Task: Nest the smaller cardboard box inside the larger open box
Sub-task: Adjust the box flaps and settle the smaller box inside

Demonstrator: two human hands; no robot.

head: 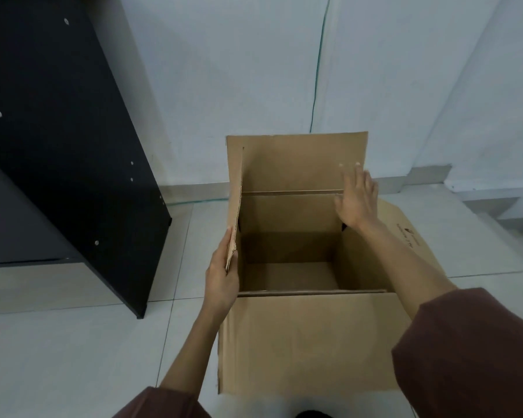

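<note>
One open box, two hands on its flaps, no second box in my view.

I count a single large cardboard box (308, 342) standing on the pale tiled floor (73, 357), its top open and its inside bare down to the bottom panel. Four flaps show: the far one upright, the near one folded toward me, the left one on edge, the right one splayed outward. My left hand (222, 277) pinches the near end of the left flap between thumb and fingers. My right hand (358, 200) is spread flat, fingers loosely apart, against the far right corner of the box. One black cabinet (58, 146) stands to the left, well apart from the box. Both sleeves are maroon.
</note>
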